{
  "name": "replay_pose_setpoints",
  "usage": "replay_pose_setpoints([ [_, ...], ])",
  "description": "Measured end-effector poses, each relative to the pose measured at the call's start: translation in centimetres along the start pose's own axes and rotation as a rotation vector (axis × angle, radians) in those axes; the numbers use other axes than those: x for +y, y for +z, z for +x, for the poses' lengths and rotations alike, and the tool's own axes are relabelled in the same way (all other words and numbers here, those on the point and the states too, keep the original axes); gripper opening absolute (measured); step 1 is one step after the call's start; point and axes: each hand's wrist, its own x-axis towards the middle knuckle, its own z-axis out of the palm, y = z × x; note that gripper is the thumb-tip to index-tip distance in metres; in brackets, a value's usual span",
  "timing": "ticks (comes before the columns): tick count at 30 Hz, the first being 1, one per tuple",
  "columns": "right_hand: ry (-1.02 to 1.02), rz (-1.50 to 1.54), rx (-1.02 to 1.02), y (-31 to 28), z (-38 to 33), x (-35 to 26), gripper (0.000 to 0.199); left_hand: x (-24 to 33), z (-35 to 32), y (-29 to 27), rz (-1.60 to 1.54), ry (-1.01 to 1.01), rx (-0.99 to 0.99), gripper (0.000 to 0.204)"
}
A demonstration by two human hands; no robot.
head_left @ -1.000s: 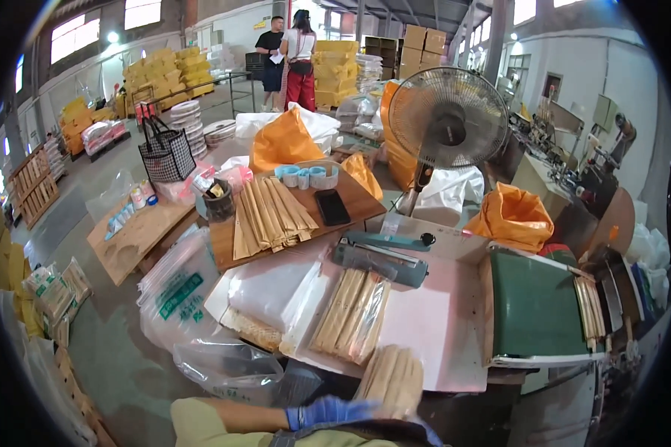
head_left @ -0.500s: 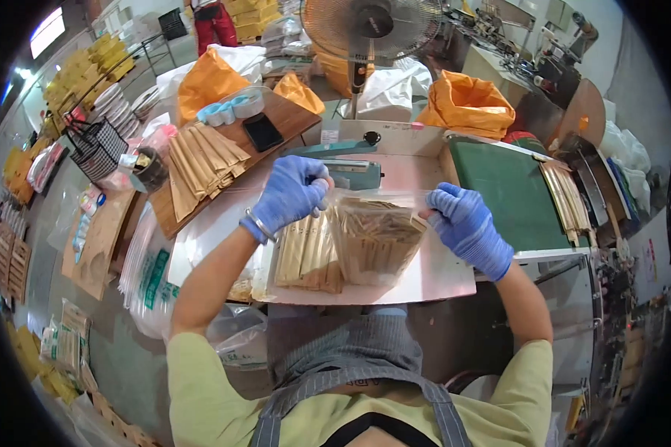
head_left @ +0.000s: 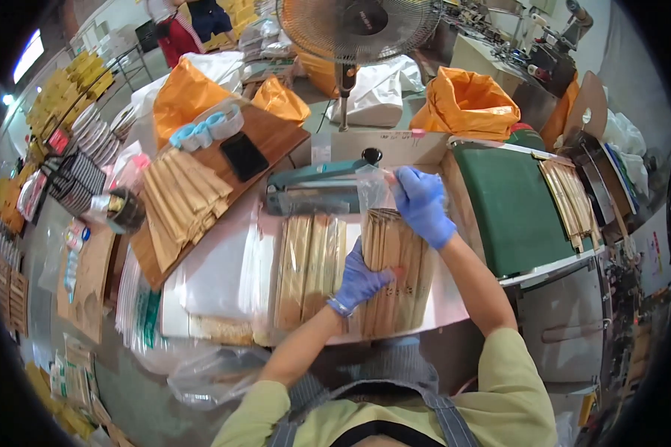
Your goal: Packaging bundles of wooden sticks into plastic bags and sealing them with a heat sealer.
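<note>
A clear plastic bag (head_left: 395,287) full of slim, paper-wrapped packets lies on the pale worktop in front of me. My left hand (head_left: 361,279) is pressed round its left side, thumb reaching across the packets. At the bag's gathered top, my right hand (head_left: 425,205) is closed on the loose plastic. Both hands wear blue gloves. Just beyond the bag sits a teal bar sealer (head_left: 306,186), partly covered by the plastic. To the left of the held bag lies another clear bag of packets (head_left: 306,272).
Flat clear bags (head_left: 220,268) are stacked at the left. A brown board (head_left: 265,138) bears fanned paper packets (head_left: 183,197) and a phone (head_left: 244,156). On the right is a green surface (head_left: 499,212) with more packets (head_left: 566,197). A standing fan (head_left: 361,26) is ahead.
The bag, held up by its top corners before, now rests upright to my view. My left hand has moved down to its side; my right hand has shifted up and left to its top.
</note>
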Motion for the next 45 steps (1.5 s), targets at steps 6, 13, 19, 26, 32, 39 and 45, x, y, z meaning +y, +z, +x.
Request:
replay_pose_setpoints([
  [6, 0.342, 0.324, 0.189, 13.9, 5.4, 4.3, 0.018, -8.2, 7.5, -5.2, -0.017, -0.414, 0.170, 0.041],
  [13, 0.652, 0.790, 0.041, 13.6, 3.5, 8.1, 0.009, -0.5, 7.2, -16.4, -0.062, -0.564, 0.381, 0.026],
  [19, 0.731, 0.947, 0.244, 17.5, -1.1, 8.2, 0.015, -2.9, 4.3, -21.7, 0.224, -0.463, 0.393, 0.047],
  [26, 0.727, 0.933, 0.349, 17.8, -3.0, 9.6, 0.010, -0.9, 4.2, -18.8, 0.276, -0.499, 0.347, 0.059],
  [32, 1.042, 0.798, -0.113, 16.1, -12.0, 1.3, 0.049, 5.0, 3.4, -21.1, 0.741, -0.448, 0.144, 0.073],
  [39, 1.244, 1.220, -0.357, 4.5, -20.7, -13.4, 0.078, -1.2, -15.6, -9.5, 0.223, -0.338, 0.555, 0.080],
  [45, 1.317, 1.155, -0.625, -2.4, -26.6, -12.3, 0.070, -2.5, -22.1, 1.5, 0.240, -0.164, 0.579, 0.087],
])
